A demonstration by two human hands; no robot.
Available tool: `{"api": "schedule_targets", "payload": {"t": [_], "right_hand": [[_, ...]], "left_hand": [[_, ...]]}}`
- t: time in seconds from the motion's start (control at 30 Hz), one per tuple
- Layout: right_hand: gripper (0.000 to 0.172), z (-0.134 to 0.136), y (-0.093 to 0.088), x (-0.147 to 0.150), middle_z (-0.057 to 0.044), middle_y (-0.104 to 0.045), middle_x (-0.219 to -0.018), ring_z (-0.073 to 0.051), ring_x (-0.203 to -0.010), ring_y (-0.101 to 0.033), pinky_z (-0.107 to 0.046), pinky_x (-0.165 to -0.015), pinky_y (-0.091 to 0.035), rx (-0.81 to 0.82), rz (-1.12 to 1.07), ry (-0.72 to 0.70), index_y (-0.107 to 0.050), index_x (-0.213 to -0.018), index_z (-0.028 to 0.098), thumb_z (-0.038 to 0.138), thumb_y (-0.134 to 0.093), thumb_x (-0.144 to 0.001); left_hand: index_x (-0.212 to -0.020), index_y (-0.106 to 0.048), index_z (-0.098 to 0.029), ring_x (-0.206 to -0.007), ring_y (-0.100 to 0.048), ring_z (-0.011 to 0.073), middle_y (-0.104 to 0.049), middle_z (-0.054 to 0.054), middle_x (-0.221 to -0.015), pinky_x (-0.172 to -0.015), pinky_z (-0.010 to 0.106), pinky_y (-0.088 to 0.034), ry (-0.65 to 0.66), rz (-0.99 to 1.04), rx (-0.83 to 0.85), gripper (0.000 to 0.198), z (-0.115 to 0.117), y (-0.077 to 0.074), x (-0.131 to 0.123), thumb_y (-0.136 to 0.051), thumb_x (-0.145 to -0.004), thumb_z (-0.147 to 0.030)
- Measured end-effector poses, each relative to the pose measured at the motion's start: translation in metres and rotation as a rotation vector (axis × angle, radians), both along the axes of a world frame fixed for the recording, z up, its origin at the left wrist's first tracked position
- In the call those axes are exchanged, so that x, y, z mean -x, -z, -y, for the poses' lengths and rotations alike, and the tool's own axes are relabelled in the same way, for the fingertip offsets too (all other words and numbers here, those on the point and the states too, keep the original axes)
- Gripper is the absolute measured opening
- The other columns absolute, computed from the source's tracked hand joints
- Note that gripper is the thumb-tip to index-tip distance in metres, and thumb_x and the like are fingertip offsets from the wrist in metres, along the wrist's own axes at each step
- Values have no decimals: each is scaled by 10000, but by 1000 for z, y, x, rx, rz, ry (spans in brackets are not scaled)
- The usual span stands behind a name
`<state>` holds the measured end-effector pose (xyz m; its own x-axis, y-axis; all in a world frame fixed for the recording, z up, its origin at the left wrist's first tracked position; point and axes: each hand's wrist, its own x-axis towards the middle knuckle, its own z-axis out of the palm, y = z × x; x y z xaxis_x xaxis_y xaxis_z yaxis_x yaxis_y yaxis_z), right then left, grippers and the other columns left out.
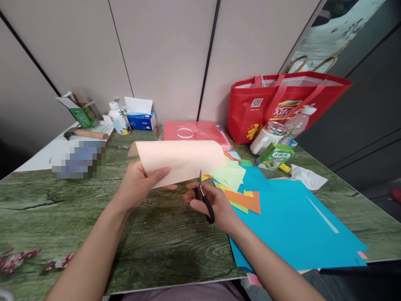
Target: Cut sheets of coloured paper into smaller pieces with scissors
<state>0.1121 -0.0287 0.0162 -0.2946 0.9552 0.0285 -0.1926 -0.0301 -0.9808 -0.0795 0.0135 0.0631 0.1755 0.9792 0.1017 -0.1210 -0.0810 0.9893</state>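
Observation:
A large sheet of pale peach paper is bent over in a loose curve above the table. My left hand grips its left end, thumb on top and fingers partly hidden beneath. In my right hand is a pair of black-handled scissors, with fingers around the handles. The blades point up and away, their tips at the lower edge of the peach paper. Just right of the scissors lie green, orange and yellow paper pieces, beside large blue sheets.
A red bag, a clear bottle, a green carton and a crumpled tissue stand or lie right. Behind is a red folder. Back left are a tissue box, a white bottle and a hammer.

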Motion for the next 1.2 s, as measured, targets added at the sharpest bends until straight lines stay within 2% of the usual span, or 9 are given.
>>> {"api": "schedule_targets", "payload": {"t": [0.27, 0.93, 1.2], "right_hand": [[405, 0, 1, -1, -34, -634, -815, -159, -770, -607, -322, -715, -485, -40, 16, 13, -566, -939, 203, 388, -740, -624], [402, 1, -2, 0, -32, -620, -808, -155, -764, -590, -320, -719, -473, -39, 4, 17, -567, -938, 203, 377, -743, -621], [392, 1, 1, 0, -28, -605, -791, -149, -734, -567, -313, -698, -472, -106, 32, 50, -573, -959, 204, 372, -727, -641]], "left_hand": [[-987, -646, -168, -883, -644, 298, -655, 84, -1090, -605, 405, -595, 6, -48, 10, 368, 2, -2, 1, -709, -641, -278], [-981, -641, -151, -879, -643, 303, -658, 93, -1075, -601, 423, -601, 1, -36, 3, 359, 4, -4, -1, -705, -648, -268], [-967, -644, -149, -854, -649, 286, -664, 87, -1064, -590, 404, -601, -8, -41, 2, 349, 2, -3, -2, -706, -645, -269]]}}
